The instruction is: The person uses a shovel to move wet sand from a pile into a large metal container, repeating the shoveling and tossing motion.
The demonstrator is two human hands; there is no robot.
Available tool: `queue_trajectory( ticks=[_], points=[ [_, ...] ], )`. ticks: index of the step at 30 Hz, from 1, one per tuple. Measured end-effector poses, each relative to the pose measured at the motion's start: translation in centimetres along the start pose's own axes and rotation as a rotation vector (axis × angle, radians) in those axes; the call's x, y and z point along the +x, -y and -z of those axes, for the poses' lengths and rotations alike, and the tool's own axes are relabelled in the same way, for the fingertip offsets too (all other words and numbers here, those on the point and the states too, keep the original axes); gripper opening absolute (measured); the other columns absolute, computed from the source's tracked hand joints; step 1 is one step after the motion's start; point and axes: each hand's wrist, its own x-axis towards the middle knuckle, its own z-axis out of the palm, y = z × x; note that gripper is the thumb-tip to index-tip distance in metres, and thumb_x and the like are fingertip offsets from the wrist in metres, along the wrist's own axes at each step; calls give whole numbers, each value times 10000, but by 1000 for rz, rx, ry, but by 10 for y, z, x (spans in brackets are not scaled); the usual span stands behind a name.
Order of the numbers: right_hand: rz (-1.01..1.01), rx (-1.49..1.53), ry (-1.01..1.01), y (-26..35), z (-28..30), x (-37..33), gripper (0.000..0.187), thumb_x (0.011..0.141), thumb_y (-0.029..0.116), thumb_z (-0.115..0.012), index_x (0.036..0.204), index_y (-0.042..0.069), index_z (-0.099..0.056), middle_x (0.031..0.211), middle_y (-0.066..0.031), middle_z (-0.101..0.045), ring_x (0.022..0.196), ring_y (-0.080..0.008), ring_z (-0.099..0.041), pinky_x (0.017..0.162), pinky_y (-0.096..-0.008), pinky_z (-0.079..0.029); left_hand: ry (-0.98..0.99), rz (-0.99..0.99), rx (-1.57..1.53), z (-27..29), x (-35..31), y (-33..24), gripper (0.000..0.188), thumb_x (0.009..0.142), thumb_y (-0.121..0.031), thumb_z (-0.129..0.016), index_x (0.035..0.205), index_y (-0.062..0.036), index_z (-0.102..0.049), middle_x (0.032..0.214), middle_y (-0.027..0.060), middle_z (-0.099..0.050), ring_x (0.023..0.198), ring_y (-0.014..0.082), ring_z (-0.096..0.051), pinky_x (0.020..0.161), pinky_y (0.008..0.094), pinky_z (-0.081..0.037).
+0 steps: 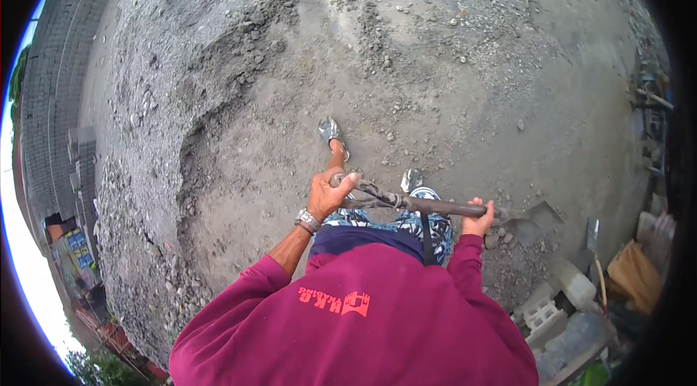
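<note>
A shovel (439, 206) lies nearly level across the front of my body. My left hand (328, 194), with a metal watch on the wrist, is closed on the grip at its left end. Lower on the shaft, close to the blade, my right hand (477, 220) is wrapped round it. The grey metal blade (541, 220) points off to the right, above a mound of gravel (514, 270). Whether the blade carries any gravel is hard to make out. My shoes (330, 128) stand on sandy ground, the left one farther forward.
A large heap of grey gravel (149, 168) curves round on the left and far side. Stacked concrete blocks (43, 96) line the far left. At lower right are broken hollow blocks (543, 315), a wooden-handled tool (600, 281) and a brown sack (634, 273).
</note>
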Motion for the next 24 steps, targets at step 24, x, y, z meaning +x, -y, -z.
queue_trajectory(
  ticks=[24],
  points=[
    [-145, -1904, 867, -813, -217, 27, 400, 870, 285, -699, 1065, 20, -473, 763, -94, -612, 603, -195, -629, 528, -365, -531, -1375, 1124, -1332, 134, 60, 316, 546, 913, -584, -472, 603, -142, -394, 494, 19, -400, 421, 192, -416, 448, 373, -427]
  ],
)
